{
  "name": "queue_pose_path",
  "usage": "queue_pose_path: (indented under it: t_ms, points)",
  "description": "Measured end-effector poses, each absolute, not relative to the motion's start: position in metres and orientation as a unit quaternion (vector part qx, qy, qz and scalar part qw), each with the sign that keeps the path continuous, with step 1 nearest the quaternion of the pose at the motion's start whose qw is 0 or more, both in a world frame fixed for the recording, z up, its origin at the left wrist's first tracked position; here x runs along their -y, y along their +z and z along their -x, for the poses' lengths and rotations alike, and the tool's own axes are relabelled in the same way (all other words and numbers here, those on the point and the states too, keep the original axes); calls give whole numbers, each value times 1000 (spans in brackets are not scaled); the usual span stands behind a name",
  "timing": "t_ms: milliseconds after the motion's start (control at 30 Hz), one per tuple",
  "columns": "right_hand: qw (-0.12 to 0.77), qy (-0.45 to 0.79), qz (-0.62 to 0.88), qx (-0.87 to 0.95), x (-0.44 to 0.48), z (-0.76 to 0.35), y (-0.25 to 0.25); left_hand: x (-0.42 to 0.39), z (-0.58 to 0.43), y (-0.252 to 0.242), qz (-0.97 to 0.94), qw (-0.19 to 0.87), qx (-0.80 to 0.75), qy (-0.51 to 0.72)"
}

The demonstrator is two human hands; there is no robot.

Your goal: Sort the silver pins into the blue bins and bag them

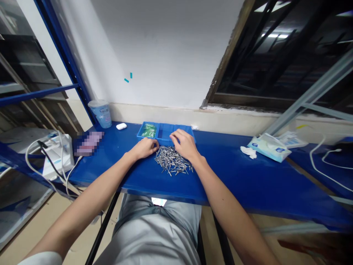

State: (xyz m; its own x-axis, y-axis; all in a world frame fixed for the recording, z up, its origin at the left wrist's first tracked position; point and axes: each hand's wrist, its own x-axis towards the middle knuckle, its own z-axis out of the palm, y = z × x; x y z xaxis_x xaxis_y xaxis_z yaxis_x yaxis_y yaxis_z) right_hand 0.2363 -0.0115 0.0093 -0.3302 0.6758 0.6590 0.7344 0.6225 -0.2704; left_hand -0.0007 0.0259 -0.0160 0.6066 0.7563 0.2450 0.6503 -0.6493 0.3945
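Observation:
A pile of small silver metal pieces (172, 162) lies on the blue table. My left hand (145, 148) rests at the pile's upper left edge, its fingers curled together; what they hold, if anything, is hidden. My right hand (184, 143) is over the pile's upper right, thumb and forefinger close together, and anything between them is too small to make out. Just behind both hands sits a blue divided tray (164, 141). Its left compartment contains green packets (149, 130); the right one is partly covered by my right hand.
On the left are a lidded cup (100, 114), a white case (121, 126), a blurred pinkish object (89, 143) and a white power strip (59, 158) with cables. A tissue pack (270, 147) and crumpled tissue (248, 152) lie right. A wall rises behind the table (234, 176).

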Motion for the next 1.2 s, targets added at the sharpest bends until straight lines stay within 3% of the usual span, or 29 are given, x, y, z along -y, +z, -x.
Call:
queue_pose_path:
  t_ms: [400, 1200]
  points:
    - [317, 13, 432, 845, 14, -228, 4, -14, -4, -3, -879, 153, -355, 279]
    - [333, 37, 409, 848, 21, -219, 6, -9, -5, 0, -882, 164, -320, 306]
